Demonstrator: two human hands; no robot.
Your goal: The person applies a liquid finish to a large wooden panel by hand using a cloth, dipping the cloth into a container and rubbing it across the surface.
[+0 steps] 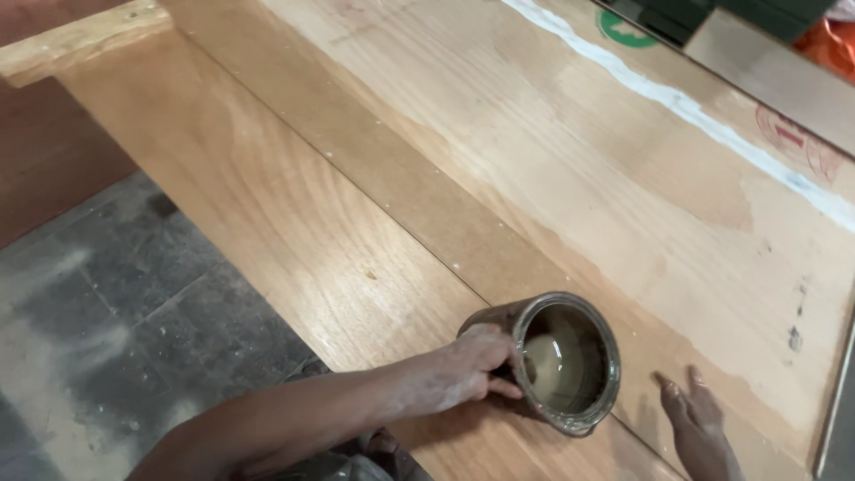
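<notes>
A round open metal can with pale, creamy liquid inside stands on a long wooden board. My left hand grips the can's near side, fingers wrapped around its wall. At the bottom right, my right hand rests flat with fingers apart on the wood, a little to the right of the can and holding nothing.
The board lies beside a wider plywood panel that carries a white streak and glossy wet patches. A grey tiled floor lies to the left. Green and orange items sit at the top right corner.
</notes>
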